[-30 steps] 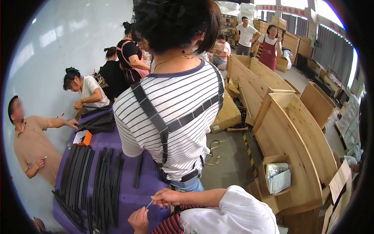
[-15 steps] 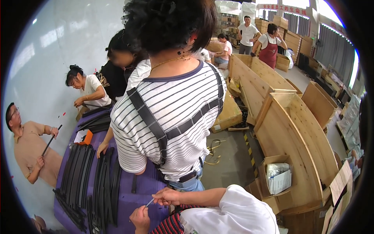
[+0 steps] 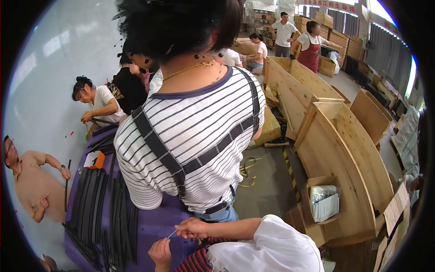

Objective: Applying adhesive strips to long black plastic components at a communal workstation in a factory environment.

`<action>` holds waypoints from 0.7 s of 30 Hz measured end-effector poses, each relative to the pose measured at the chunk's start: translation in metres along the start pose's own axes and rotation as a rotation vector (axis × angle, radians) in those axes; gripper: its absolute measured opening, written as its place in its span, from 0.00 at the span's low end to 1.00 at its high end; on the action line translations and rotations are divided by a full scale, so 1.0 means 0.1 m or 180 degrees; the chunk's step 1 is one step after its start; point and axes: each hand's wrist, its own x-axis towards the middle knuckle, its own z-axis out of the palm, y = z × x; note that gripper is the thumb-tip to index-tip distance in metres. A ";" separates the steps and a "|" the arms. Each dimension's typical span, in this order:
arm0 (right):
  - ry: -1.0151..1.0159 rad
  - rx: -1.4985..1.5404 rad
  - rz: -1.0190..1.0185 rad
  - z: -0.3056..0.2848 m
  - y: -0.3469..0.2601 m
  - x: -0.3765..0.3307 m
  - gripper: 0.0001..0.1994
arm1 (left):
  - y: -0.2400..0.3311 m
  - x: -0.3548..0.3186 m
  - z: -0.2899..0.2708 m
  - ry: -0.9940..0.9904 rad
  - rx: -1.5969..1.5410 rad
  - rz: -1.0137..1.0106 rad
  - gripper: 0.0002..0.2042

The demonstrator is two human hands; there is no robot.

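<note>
Head view shows us our right hand [image 3: 192, 228] pinching a thin pale strip [image 3: 172, 234] above the purple bench [image 3: 154, 224], our left hand [image 3: 159, 250] loosely curled just beneath it.

Cloth, plastic and bare wood around a purple work table

Matt black strips [image 3: 97, 204] lie on the smooth purple table cover [image 3: 158, 226]; a striped cotton-like shirt [image 3: 199, 136] looks soft, the curved plywood panels [image 3: 335, 154] pale and unvarnished, the cardboard box [image 3: 317, 181] dull brown
</note>
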 end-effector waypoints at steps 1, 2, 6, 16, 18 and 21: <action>0.0049 -0.0093 -0.0083 0.01 0.00 -0.02 0.16 | 0.00 -0.01 0.01 -0.0009 -0.0010 0.0004 0.05; 0.0060 -0.0084 -0.0086 0.02 -0.01 -0.03 0.16 | 0.00 -0.02 0.03 0.0003 -0.0089 -0.0141 0.04; 0.0160 -0.0198 -0.0305 0.04 -0.02 -0.09 0.17 | -0.03 -0.12 0.09 -0.0132 -0.0343 -0.0733 0.02; 0.0211 -0.1067 -0.0791 -0.04 -0.08 -0.25 0.18 | 0.14 -0.08 0.26 0.0002 -0.2319 -0.3010 0.06; 0.0144 -0.1329 -0.0981 -0.07 -0.03 -0.25 0.18 | 0.10 -0.11 0.22 -0.0352 -0.2753 -0.3333 0.06; -0.0017 -0.1790 -0.1412 -0.08 0.03 -0.24 0.18 | 0.06 -0.19 0.17 -0.0427 -0.3096 -0.3766 0.07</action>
